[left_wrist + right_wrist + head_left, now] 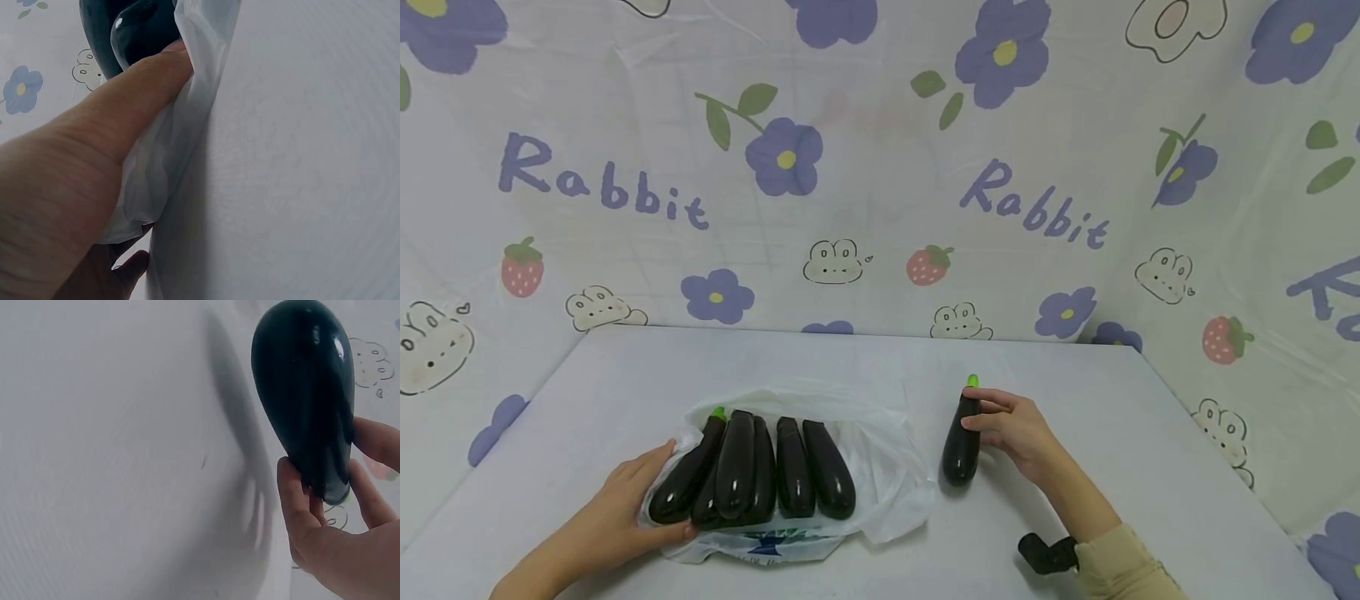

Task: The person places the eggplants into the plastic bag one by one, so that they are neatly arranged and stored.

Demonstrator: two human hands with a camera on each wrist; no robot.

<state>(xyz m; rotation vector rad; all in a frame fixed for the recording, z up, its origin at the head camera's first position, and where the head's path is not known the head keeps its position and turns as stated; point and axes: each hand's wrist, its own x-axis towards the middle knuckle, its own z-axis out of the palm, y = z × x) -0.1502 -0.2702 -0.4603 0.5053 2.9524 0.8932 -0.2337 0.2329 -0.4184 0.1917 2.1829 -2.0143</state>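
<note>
Several dark, glossy eggplants (735,464) lie side by side on a white plastic bag (891,492), at the left of the table in the head view. My left hand (617,508) grips the bag's left edge, its thumb (147,75) over the plastic and against an eggplant. The other fingers are partly hidden behind the bag. To the right of the bag, my right hand (1011,429) holds a single eggplant (961,450) near its green stem end, fingers and thumb around the narrow part. Its shadow falls on the table in the right wrist view.
The white table (865,358) backs onto a cloth (880,192) printed with flowers, rabbits and strawberries. A black device (1047,554) sits at my right wrist, beside the beige sleeve (1123,567). Printed blue and green marks show on the bag's front.
</note>
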